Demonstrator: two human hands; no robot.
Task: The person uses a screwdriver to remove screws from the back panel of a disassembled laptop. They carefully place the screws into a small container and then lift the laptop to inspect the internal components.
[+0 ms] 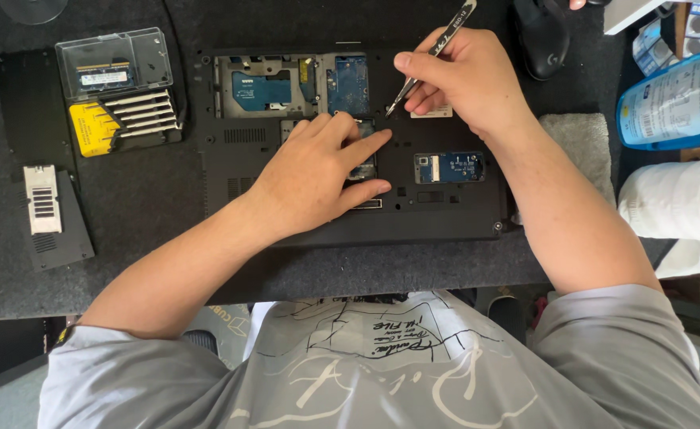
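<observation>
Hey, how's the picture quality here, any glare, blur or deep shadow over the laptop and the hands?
Head view: even, soft light; the left hand, right hand and tweezers are sharp. The laptop's open bays read clearly, with only faint shadow beneath the hands. Mild glare on the clear plastic case; edges bend slightly.

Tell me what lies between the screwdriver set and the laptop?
Only bare dark mat lies between the screwdriver set and the laptop, in the head view.
</observation>
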